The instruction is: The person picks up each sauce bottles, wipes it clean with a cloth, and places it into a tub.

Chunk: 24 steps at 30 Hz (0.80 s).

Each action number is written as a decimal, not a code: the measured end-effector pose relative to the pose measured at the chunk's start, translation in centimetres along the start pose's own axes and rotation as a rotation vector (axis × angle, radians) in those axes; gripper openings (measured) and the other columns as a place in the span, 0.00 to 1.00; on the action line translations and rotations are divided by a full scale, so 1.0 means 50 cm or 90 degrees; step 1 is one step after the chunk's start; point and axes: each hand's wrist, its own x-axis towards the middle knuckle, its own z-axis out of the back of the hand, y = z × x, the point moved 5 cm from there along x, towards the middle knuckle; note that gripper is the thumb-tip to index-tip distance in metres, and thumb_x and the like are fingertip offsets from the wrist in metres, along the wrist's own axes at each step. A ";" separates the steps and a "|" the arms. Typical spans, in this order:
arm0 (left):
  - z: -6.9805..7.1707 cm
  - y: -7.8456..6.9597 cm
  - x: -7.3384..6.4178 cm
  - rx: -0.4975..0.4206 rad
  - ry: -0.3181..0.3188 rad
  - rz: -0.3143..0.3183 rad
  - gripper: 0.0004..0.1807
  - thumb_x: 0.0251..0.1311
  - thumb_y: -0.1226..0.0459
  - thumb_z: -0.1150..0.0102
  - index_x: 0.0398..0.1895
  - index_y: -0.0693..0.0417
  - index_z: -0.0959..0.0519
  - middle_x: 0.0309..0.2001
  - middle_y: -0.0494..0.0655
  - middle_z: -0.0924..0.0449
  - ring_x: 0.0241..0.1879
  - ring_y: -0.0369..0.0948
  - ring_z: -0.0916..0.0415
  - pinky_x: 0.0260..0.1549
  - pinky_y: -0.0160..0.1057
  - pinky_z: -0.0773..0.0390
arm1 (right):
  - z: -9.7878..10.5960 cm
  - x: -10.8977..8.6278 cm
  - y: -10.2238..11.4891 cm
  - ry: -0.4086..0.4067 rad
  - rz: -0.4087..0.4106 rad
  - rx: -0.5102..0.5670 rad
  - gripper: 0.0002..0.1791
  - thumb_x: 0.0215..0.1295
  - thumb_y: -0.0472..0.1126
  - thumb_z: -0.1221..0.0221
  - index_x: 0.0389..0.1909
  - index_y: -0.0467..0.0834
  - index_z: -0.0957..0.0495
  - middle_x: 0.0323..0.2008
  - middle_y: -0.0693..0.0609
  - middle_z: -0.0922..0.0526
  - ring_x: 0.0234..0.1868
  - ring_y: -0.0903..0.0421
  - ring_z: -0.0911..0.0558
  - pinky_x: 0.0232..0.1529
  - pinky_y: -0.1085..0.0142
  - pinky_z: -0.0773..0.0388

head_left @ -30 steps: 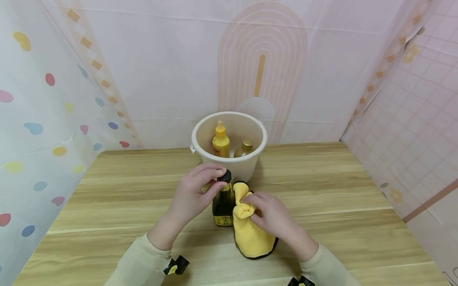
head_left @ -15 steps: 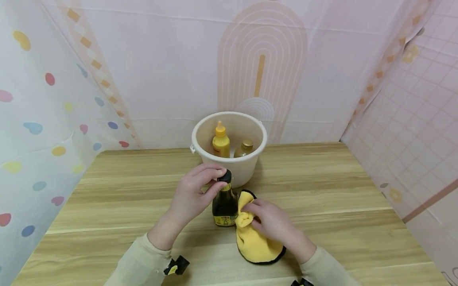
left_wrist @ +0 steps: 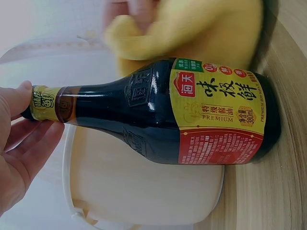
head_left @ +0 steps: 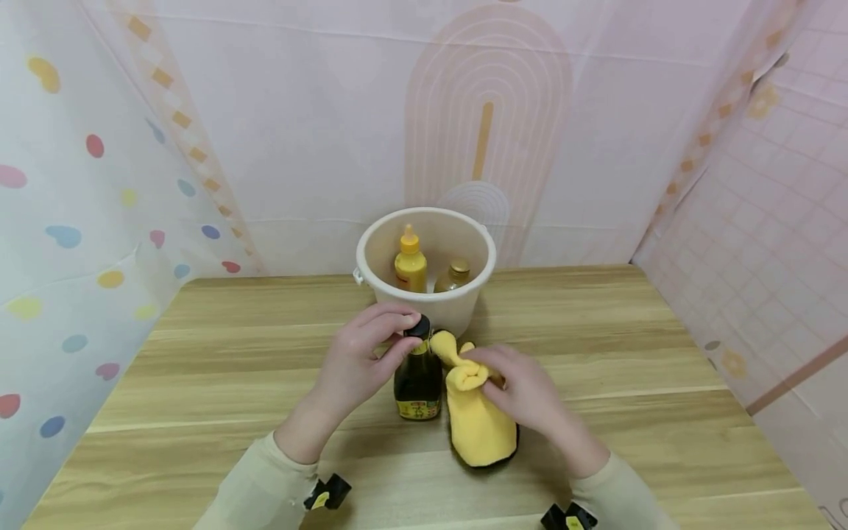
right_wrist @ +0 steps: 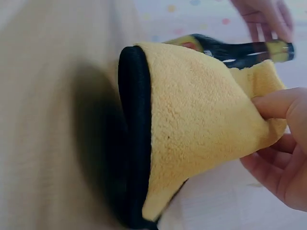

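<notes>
A dark soy sauce bottle (head_left: 417, 383) with a yellow and red label stands upright on the wooden table. My left hand (head_left: 364, 350) pinches it by the black cap and neck, as the left wrist view also shows. Just to the right, my right hand (head_left: 523, 386) grips a bunched yellow cloth (head_left: 480, 427) with black edging. In the right wrist view the cloth (right_wrist: 196, 110) hangs from thumb and fingers, with the bottle behind it. A small gap shows between cloth and bottle in the head view.
Behind the bottle stands a white bucket (head_left: 371, 283) with a handle. Inside it are a yellow squeeze bottle (head_left: 411, 269) and a bottle with a gold cap (head_left: 458, 272). Patterned curtains (head_left: 318, 147) border the table (head_left: 199, 375) at the back and sides.
The right hand and cloth first shifted slightly toward the person, then away and to the right, off the bottle's side. The left hand and the bottle stay in place.
</notes>
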 end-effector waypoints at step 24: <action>0.006 0.000 -0.001 0.009 0.002 0.000 0.20 0.43 0.80 0.26 0.43 0.63 0.16 0.45 0.52 0.17 0.41 0.45 0.19 0.36 0.32 0.18 | 0.008 0.066 0.076 -0.042 0.123 -0.056 0.22 0.51 0.28 0.30 0.49 0.45 0.17 0.41 0.49 0.18 0.38 0.53 0.19 0.36 0.62 0.20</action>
